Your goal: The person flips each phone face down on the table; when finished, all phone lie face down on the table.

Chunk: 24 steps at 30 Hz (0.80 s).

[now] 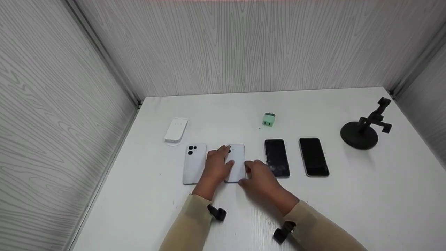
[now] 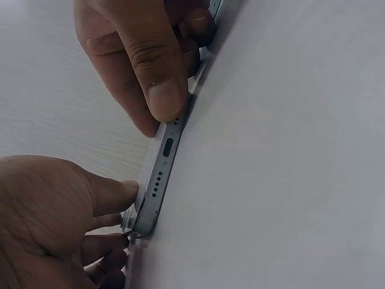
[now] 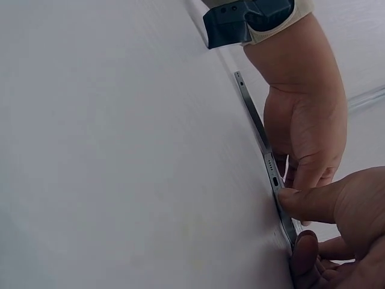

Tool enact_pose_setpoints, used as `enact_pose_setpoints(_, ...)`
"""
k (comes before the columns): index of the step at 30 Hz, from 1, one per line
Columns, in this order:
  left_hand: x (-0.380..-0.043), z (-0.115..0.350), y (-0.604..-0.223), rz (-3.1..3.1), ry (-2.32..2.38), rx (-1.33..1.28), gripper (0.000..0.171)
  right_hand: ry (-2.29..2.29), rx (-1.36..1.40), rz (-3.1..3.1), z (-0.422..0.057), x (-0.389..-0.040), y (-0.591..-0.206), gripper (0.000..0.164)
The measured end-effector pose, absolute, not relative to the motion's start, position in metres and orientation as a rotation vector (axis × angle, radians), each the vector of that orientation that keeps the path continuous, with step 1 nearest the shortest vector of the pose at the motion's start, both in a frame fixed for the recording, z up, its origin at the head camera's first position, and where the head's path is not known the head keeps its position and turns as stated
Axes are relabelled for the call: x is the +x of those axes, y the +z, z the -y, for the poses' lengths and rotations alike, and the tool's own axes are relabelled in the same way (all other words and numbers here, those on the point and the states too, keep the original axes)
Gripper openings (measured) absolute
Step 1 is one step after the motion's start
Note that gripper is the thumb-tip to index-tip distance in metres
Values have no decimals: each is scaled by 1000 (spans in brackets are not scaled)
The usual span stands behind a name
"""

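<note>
Both our left hand [image 1: 216,166] and right hand [image 1: 260,178] grip one pale phone [image 1: 239,164], lying between our fingers: left along its side, right pinching its near corner. Uneven pull there, we judge, could skid it loose.

Your left hand [image 1: 215,166] hides part of the pale phone [image 1: 239,162] under it; the head view's lower edge cuts your sleeves [image 1: 188,223].

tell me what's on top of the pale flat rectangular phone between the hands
The bare left hand reaches over the left side of the phone. A round dark camera lens shows beside it; whatever else lies beneath the hand is covered.
</note>
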<state>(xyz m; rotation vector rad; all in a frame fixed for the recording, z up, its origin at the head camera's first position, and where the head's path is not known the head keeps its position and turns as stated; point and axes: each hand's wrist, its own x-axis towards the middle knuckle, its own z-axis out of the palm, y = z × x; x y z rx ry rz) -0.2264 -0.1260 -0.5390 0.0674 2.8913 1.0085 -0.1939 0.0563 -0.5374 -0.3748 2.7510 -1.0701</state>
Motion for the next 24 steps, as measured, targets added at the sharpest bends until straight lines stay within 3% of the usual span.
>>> enact_pose_setpoints(3, -226, 125, -538, -2892, 976, 74, 60, -1031, -400, -2759, -60, -193, -535, 33)
enact_pose_setpoints(9, -226, 124, -537, -2883, 934, 51, 60, -982, -348, -2851, -81, -186, -524, 55)
enact_pose_setpoints(13, -226, 123, -537, -2874, 948, 36, 61, -930, -305, -2915, -109, -183, -516, 52)
enact_pose_setpoints(18, -227, 123, -538, -2876, 958, 41, 61, -825, -261, -2979, -142, -181, -512, 63)
enact_pose_setpoints(24, -228, 123, -539, -2877, 967, 50, 60, -730, -237, -3027, -164, -181, -514, 49)
